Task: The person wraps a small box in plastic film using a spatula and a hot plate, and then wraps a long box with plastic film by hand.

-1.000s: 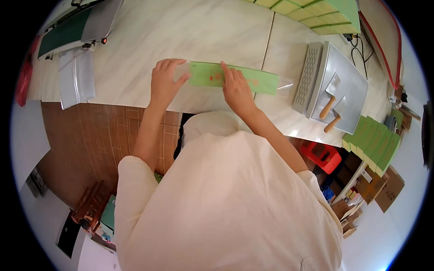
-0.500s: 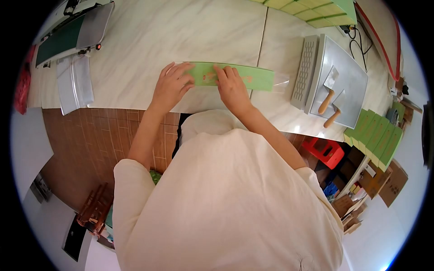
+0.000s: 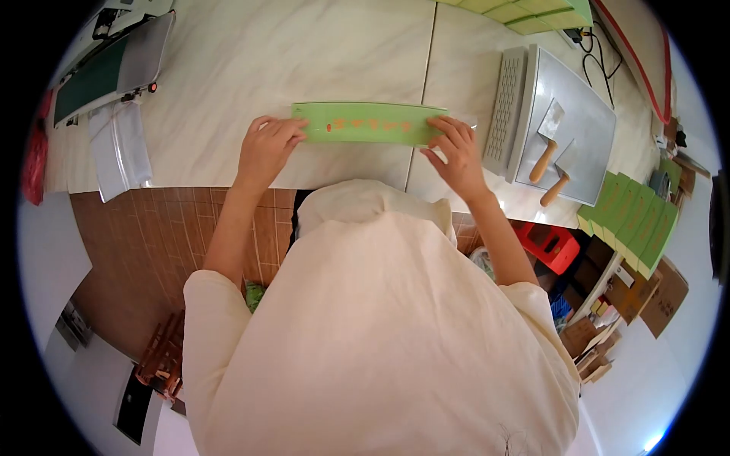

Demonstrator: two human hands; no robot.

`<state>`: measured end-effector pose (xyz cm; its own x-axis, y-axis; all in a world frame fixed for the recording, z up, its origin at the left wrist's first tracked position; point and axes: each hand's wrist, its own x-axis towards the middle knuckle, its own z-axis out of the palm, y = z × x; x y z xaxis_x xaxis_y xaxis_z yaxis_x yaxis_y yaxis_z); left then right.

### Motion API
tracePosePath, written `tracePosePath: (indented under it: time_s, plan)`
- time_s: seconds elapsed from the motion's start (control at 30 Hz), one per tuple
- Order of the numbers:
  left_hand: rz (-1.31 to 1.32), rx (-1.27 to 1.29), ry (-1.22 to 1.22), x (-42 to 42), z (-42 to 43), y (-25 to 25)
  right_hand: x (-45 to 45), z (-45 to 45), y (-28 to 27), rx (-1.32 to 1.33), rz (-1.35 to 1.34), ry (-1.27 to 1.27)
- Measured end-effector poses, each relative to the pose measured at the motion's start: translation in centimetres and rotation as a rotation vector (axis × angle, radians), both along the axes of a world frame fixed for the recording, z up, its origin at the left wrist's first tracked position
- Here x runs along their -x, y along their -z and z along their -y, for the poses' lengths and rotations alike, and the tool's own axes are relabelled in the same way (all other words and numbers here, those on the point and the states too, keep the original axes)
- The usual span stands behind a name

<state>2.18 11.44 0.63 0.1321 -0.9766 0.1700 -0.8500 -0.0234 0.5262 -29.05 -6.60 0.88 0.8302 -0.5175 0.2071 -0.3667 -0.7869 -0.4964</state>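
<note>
A long, flat green box with orange characters and a small red mark lies lengthwise on the marble-patterned table in front of me. My left hand is at its left end, fingers bent and closed on the edge. At the opposite end, my right hand has its fingers over the corner and its thumb near the lower edge. A little clear film shows by the right hand. How much of the box the film covers is hard to see.
To the right stands a grey metal machine with two wooden-handled scrapers on its flat top. Green boxes are stacked beyond it, with more boxes at the back. Clear plastic sleeves hang over the left table edge.
My hands have moved apart to the two ends of the green box, uncovering its print. The box's right end now reaches less far right, and the film there shows less.
</note>
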Motion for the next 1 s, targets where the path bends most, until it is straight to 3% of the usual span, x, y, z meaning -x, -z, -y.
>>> tracePosePath:
  time_s: [0.2, 0.53, 1.0]
  plan:
    - [0.032, -0.063, 0.021, -0.2, -0.1, 0.0, 2.2, 1.0, 0.3, -0.147, 0.022, -0.113]
    - [0.055, -0.066, 0.030, -0.5, -0.3, -0.7, 2.0, 0.0, 0.0, -0.161, -0.012, -0.105]
    - [0.071, -0.060, 0.030, -0.7, -0.7, -0.3, 1.8, 0.9, -0.3, -0.024, -0.069, -0.165]
